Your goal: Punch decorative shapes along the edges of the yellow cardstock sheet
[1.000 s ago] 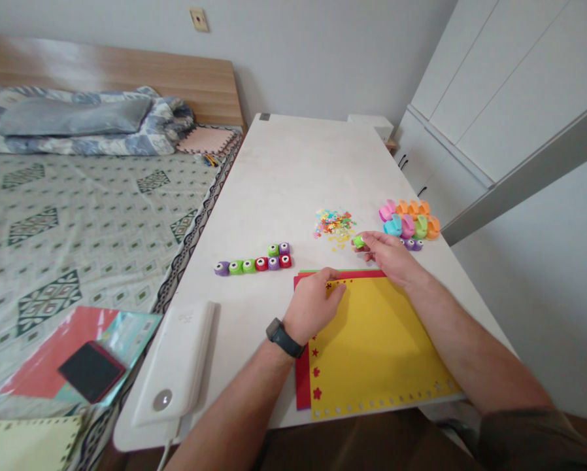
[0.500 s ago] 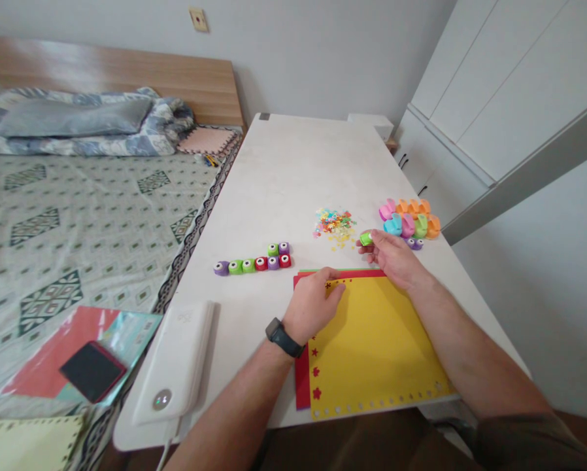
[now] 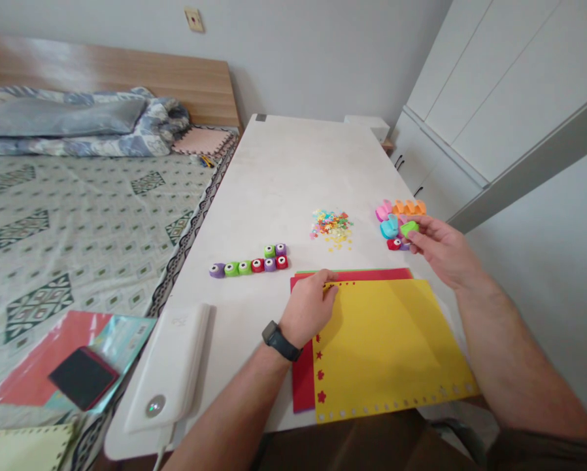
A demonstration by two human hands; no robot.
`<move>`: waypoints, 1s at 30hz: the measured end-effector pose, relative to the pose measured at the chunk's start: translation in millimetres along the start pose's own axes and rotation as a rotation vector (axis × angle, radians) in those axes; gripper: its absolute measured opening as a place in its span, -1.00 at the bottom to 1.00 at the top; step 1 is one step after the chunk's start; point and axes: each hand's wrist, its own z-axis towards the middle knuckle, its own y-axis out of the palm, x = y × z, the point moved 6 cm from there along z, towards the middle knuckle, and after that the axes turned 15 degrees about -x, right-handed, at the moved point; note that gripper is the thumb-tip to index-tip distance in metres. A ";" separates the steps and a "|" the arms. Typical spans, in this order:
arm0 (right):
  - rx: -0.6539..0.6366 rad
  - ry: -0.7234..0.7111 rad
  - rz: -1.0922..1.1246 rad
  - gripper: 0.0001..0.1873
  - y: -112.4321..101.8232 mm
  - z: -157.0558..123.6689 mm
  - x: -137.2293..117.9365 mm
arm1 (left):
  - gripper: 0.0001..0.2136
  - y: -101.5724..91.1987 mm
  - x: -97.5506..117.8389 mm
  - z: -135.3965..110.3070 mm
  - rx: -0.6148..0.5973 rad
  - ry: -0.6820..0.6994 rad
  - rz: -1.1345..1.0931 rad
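My left hand (image 3: 309, 307), with a dark watch on the wrist, is closed at the upper left corner of a yellow sheet of paper (image 3: 386, 340). Small shapes are punched along the sheet's left, top and bottom edges. Beneath it lie red sheets (image 3: 303, 386), showing at the left and top. My right hand (image 3: 438, 252) pinches a small green craft punch (image 3: 410, 228) between thumb and fingers, raised by a group of punches at the table's right edge. In that group are a turquoise punch (image 3: 389, 227), orange punches (image 3: 408, 207) and a red punch (image 3: 394, 244); my hand hides some others.
A row of small punches (image 3: 245, 267) stands left of the sheets. Punched confetti (image 3: 333, 226) is heaped mid-table. A white device (image 3: 170, 366) with a cable lies at the table's left edge. On the bed are a dark phone-like slab (image 3: 83, 377) and a plastic packet (image 3: 53, 353).
My right hand has moved right with the green punch, from beside the confetti to the punch group. The yellow sheet has shifted slightly right over the red ones. My left hand stays at its corner.
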 end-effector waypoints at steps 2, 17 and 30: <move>0.105 0.014 -0.107 -0.50 -28.5 -5.7 7.3 | -0.80 0.1 0.1 -0.6 0.002 0.004 0.000; 0.071 0.444 -0.854 -0.51 -113.6 -5.2 87.3 | -0.80 3.9 -2.1 -0.5 0.002 0.020 -0.008; 0.109 0.412 -0.905 -0.59 -111.3 6.1 100.8 | -0.80 0.6 -0.1 0.1 0.002 0.013 0.018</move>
